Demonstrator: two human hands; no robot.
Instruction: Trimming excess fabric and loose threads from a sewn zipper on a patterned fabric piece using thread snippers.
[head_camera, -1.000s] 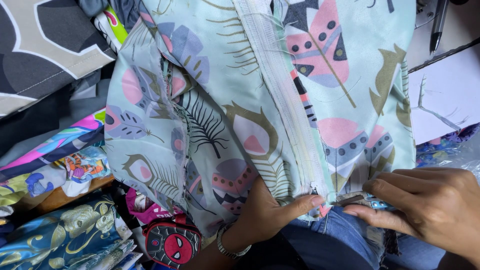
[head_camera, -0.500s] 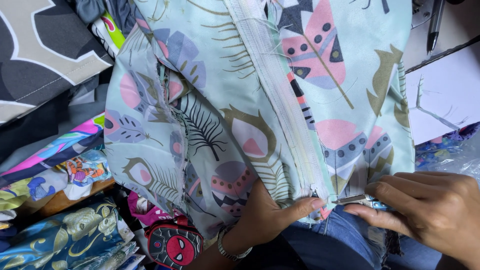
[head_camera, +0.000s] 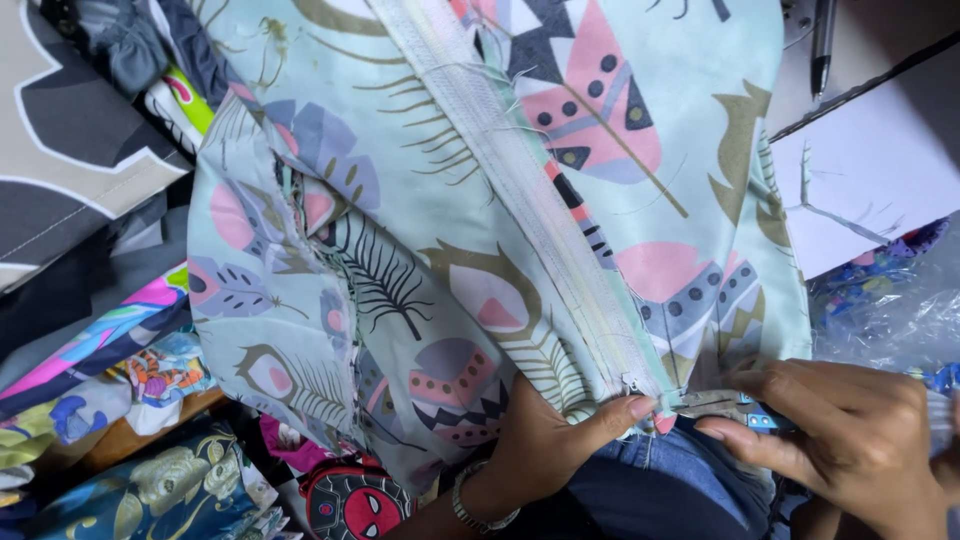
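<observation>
A pale mint fabric cover (head_camera: 420, 220) printed with pink, grey and olive feathers lies spread in front of me. A white zipper (head_camera: 520, 190) runs diagonally across it from the top middle down to its lower right end. My left hand (head_camera: 545, 445) grips the fabric edge from below, thumb pressed beside the zipper's end. My right hand (head_camera: 840, 440) pinches the fabric corner at the zipper's end, fingers closed on it. A metal bracelet (head_camera: 470, 508) sits on my left wrist. Blue denim (head_camera: 670, 470) shows under both hands.
Stacks of folded printed fabrics (head_camera: 110, 400) lie at the left, grey and white cloth (head_camera: 70, 130) above them. A round red and black pouch (head_camera: 350, 505) sits at the bottom. White paper (head_camera: 880, 170) and a pen (head_camera: 822, 45) lie at the right, clear plastic wrap (head_camera: 890, 320) below.
The fabric has shifted slightly and the view has moved closer. Both hands stay at the zipper's lower end, the right fingers drawn in tighter on the corner.
</observation>
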